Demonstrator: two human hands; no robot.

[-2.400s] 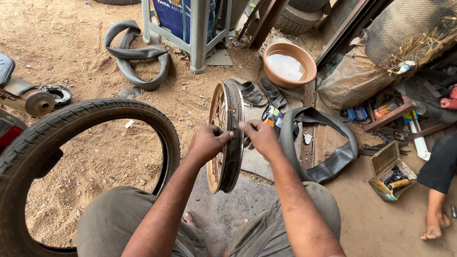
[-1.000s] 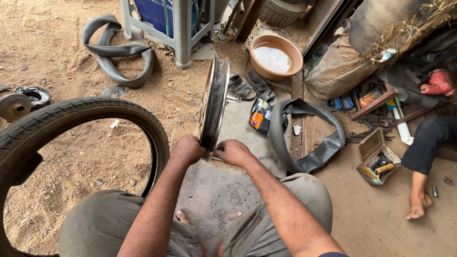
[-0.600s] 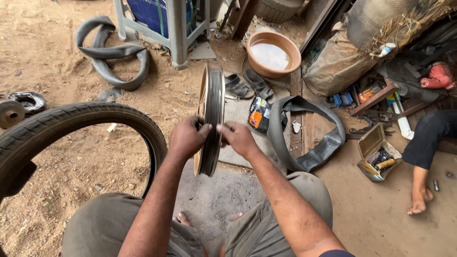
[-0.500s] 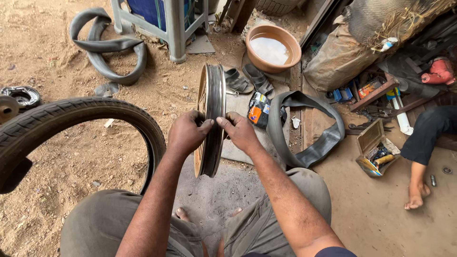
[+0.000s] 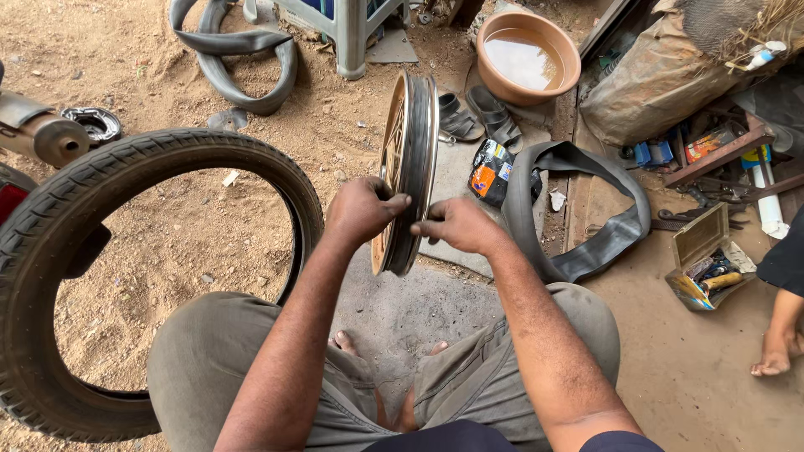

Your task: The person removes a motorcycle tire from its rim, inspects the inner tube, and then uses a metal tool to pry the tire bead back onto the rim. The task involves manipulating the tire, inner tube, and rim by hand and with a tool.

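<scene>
While standing upright on its edge on the ground between the knees, wheel rim (image 5: 408, 167) held from both sides near its lower part. Left hand (image 5: 360, 211) wrapped over the left flank, fingers (image 5: 394, 203) curled onto the dark band in the rim's channel. Right hand (image 5: 456, 226) on the right edge, fingers pressed together and pinching the band and metal lip. Probably stiff, fairly heavy metal, smooth and likely slippery on the shiny lips; best gripped across both edges, thumbs in the channel, kept upright to stop rolling or tipping.

Leaning at left, big tyre (image 5: 126, 276). Lying just right of the rim, limp inner tube (image 5: 586, 209); beyond, basin of water (image 5: 528, 57), sandals (image 5: 473, 117), small open box of bits (image 5: 708, 259). Another person's foot (image 5: 775, 356) at far right.
</scene>
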